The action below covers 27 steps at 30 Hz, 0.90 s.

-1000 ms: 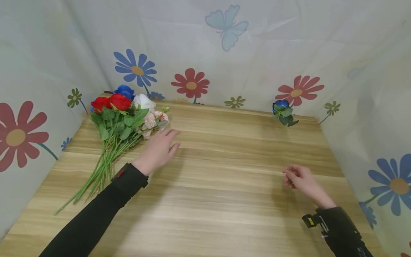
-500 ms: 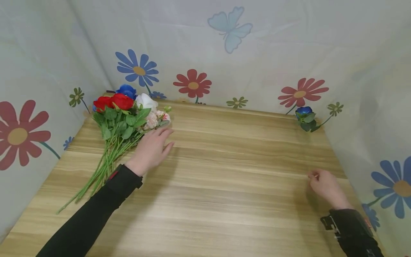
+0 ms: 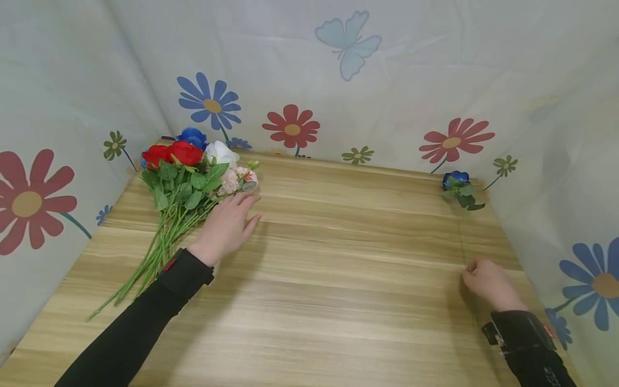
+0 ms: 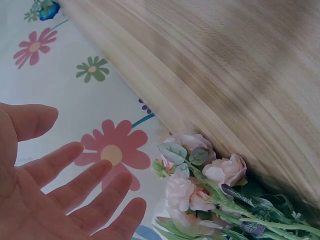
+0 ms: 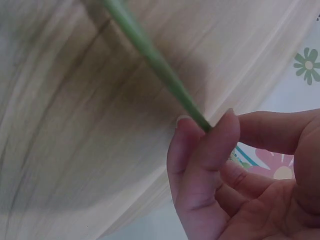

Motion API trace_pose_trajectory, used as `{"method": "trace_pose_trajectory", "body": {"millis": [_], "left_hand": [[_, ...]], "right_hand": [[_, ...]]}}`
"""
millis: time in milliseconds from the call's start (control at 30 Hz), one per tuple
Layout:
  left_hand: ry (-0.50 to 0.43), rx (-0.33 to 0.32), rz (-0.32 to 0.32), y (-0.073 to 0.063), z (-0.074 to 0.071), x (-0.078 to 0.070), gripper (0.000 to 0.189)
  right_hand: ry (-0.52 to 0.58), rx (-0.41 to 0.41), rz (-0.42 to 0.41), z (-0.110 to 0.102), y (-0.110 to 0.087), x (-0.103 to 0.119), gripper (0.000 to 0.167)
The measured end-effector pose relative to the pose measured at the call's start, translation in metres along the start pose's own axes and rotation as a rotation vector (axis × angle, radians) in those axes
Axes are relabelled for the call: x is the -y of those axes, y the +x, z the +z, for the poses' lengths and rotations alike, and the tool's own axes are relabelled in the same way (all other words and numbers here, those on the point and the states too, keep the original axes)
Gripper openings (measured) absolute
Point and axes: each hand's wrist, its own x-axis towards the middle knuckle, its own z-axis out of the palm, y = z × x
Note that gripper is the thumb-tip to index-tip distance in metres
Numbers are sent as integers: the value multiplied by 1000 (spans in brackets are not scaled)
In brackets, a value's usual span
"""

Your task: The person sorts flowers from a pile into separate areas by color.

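A bunch of artificial flowers [image 3: 188,172] with red, blue, white and pink heads and long green stems lies at the table's back left; its pink blooms [image 4: 200,180] show in the left wrist view. My left hand [image 3: 227,223] rests flat beside them, fingers straight [image 4: 75,185]. My right hand [image 3: 486,279] pinches the thin green stem [image 5: 150,55] of a single blue flower [image 3: 456,183] between thumb and fingers [image 5: 210,140]. The bloom lies at the back right corner.
The wooden table [image 3: 338,258] is walled on three sides by pale cloth printed with flowers and a butterfly [image 3: 348,43]. The cloth hangs close by my right hand and behind the blue flower.
My right hand has carried the blue flower rightward, then lowered it toward the table; the bloom went from the back middle-right to the right corner. The left hand barely shifted.
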Motion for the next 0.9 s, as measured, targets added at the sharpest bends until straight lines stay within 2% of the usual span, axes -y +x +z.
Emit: {"method": "trace_pose_trajectory", "body": {"millis": [367,633,900], "left_hand": [[-15,-5,-4,-3,1,1,48],[-13,-4,-2,-4,1,3,48],[-15,-4,-1,-5,2,3,48]], "right_hand": [[4,14,50,-3,2,-1,46],[5,8,46,-2,5,-3,39],[0,54,58,-1,7,-1,37]]}}
